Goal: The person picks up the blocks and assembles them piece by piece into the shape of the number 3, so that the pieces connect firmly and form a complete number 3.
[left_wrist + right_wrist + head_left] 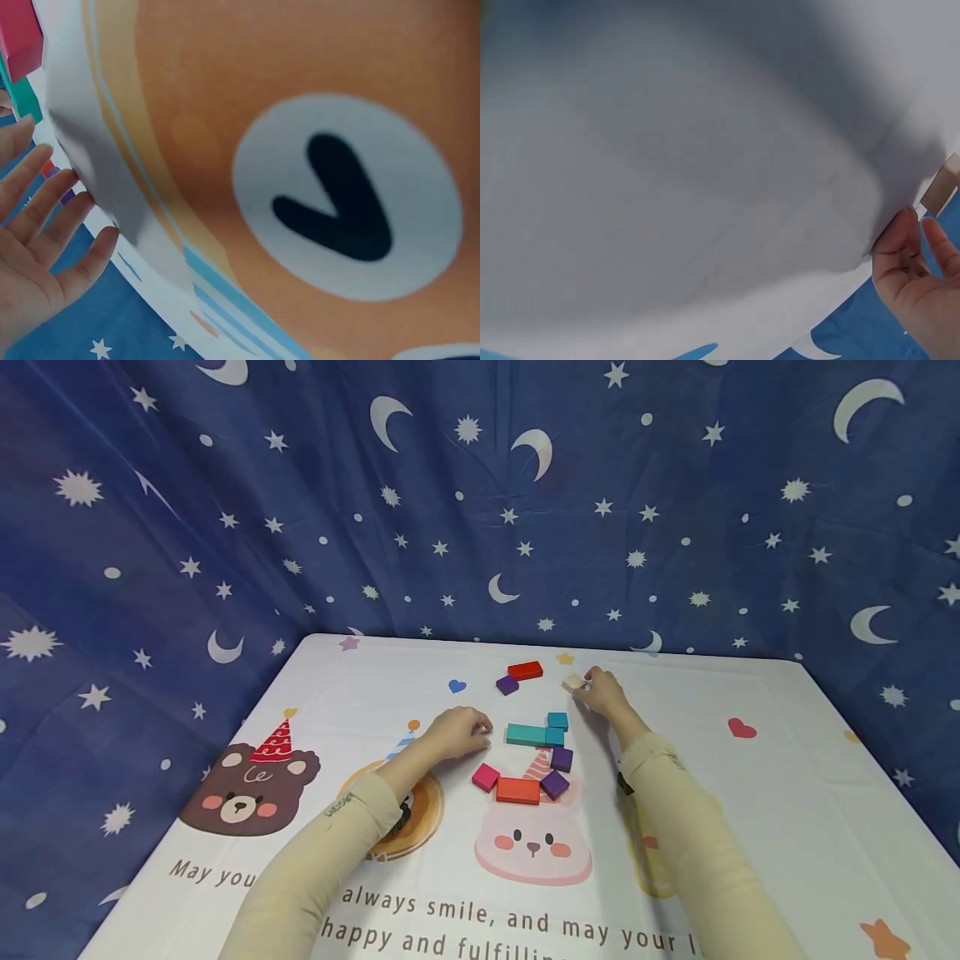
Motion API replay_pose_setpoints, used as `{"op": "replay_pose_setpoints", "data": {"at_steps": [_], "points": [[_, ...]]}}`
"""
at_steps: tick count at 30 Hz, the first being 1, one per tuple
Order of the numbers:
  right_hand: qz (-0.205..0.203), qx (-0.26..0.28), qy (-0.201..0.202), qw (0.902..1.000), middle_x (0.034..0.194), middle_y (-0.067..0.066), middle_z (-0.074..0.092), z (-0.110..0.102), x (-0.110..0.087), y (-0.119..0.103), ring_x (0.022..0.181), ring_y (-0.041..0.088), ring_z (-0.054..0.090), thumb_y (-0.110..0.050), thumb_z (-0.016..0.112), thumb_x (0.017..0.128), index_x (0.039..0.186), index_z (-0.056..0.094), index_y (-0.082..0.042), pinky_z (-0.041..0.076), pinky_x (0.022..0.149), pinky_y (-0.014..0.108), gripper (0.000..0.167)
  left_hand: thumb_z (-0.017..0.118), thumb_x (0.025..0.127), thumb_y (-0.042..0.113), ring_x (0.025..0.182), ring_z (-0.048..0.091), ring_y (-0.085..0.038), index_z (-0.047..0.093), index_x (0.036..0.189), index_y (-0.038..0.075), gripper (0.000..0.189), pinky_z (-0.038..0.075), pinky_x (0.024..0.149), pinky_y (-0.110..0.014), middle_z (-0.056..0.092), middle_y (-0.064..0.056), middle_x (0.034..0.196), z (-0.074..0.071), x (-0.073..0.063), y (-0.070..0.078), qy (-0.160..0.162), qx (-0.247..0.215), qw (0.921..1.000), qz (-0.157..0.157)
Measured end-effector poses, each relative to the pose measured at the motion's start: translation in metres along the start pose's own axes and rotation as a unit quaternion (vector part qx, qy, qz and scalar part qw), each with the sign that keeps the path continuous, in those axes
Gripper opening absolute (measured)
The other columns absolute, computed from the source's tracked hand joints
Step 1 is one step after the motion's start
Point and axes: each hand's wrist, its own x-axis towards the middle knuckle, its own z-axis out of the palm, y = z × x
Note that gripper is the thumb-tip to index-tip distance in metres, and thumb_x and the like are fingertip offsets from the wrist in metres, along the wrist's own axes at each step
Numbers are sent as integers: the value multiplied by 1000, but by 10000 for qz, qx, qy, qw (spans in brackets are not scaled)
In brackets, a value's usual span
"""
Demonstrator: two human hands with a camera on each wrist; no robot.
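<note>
With its fingertips at one end, my right hand [602, 693] pinches a small cream block [573, 682] toward the back of the table. In the right wrist view, the cream block [940, 187] shows at the right edge beside the fingers, partly cut off. My left hand [456, 733] hovers low over the cloth with relaxed fingers, holding nothing. Just right of it lies a long teal block [526, 734], joined by blue blocks [554, 737]. Purple blocks [555, 785], a long orange-red block [517, 791] and a pink block [486, 777] continue the winding row toward the front.
Behind the row, a red block [525, 670] and a purple block [507, 685] lie close together. The white tablecloth [750, 810] carries printed animals and lettering. A dark blue curtain [480, 510] with stars and moons hangs along the back and left.
</note>
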Motion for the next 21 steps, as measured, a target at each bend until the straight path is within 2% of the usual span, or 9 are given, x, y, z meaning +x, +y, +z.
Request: {"op": "replay_pose_setpoints", "data": {"at_steps": [2,3,6,9,12,13,17,19,21], "points": [[252,73,-248,9993,110,23,56,-31,-31,-38,95,33,55,-43,64,84,117,50,4,45,83,43,59,69,85,19,106,60,-23,68,112,8,29,46,97,-39,67,-9,113,0,-1,1,-106,145,9998,72],[297,101,-198,9993,107,24,56,-35,-36,-46,91,33,55,-42,64,84,114,49,5,46,81,42,58,69,85,19,108,60,-23,68,112,8,29,45,98,-39,67,-9,114,0,-1,2,-149,212,9996,105],[600,256,-603,9960,114,28,51,-74,-78,-94,99,37,52,-31,60,89,119,45,10,44,91,46,53,70,84,19,109,60,-25,68,111,7,30,45,99,-39,67,-10,114,0,-2,3,-247,321,9991,140],[597,158,-563,9965,114,30,51,-86,-94,-110,101,39,53,-24,57,90,115,47,13,43,93,47,46,71,84,18,104,61,-23,67,111,8,30,45,97,-39,67,-9,112,1,-1,5,-285,445,9985,108],[644,8,-527,9965,111,29,52,-79,-83,-102,100,39,54,-25,61,88,112,50,13,44,91,48,46,71,84,18,97,60,-21,67,110,9,28,46,95,-38,67,-8,109,1,0,6,-298,540,9980,105],[526,-28,-368,9979,107,27,54,-68,-72,-89,96,37,56,-30,63,86,108,53,11,46,88,46,48,70,84,18,95,59,-20,67,110,9,28,46,95,-37,67,-8,108,1,0,6,-292,551,9980,113],[580,-36,-396,9975,107,23,59,-40,-39,-52,98,34,57,-43,66,84,110,55,7,46,89,45,57,70,84,17,88,56,-19,67,109,9,26,47,92,-37,68,-8,104,2,1,6,-277,587,9978,139],[289,13,-152,9995,99,18,63,-36,-38,-44,89,30,59,-49,66,81,104,59,5,47,81,41,59,70,84,18,84,54,-18,67,108,9,25,48,89,-37,68,-7,101,2,2,6,-266,630,9976,142],[402,127,-351,9985,103,19,63,-51,-52,-59,92,31,58,-44,66,83,106,59,5,47,84,42,55,70,84,18,82,52,-17,68,107,10,24,48,87,-37,67,-6,98,1,2,6,-259,678,9973,147]]}}
